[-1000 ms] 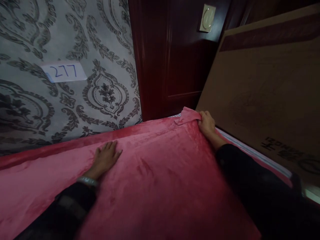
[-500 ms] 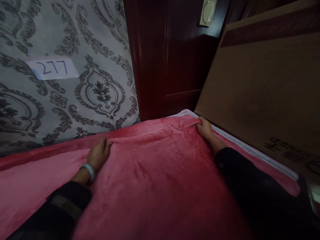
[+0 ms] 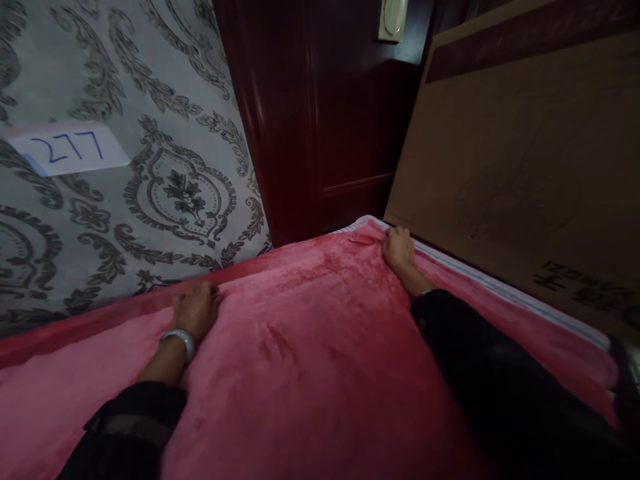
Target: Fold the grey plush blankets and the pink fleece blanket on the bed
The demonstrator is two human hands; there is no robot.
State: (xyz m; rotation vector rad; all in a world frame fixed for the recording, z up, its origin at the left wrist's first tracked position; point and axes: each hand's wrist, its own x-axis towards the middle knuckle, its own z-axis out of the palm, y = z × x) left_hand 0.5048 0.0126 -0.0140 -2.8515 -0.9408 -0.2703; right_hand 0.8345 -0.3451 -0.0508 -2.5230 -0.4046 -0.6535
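A pink-red plush blanket (image 3: 300,353) spreads over a bed, its far edge lying a little short of the bed's far side. My left hand (image 3: 197,310), with a pale bangle at the wrist, is closed on the blanket's edge at the left; the fingertips are partly hidden. Near the far right corner, my right hand (image 3: 399,250) is curled over the same blanket and grips its edge. Beneath the blanket lies a mattress (image 3: 475,282) with a white and blue striped border, showing along the right side.
Patterned wallpaper (image 3: 183,197) rises behind the bed at left, with a paper label (image 3: 70,150) reading 277. A dark red wooden panel (image 3: 350,133) with a pale fitting (image 3: 393,20) stands at the back. A large cardboard box (image 3: 510,153) leans along the right side.
Both hands have lowered the blanket's edge onto the bed; the raised fold between them has flattened. My right hand has turned knuckles-up at the corner. The view has shifted slightly right.
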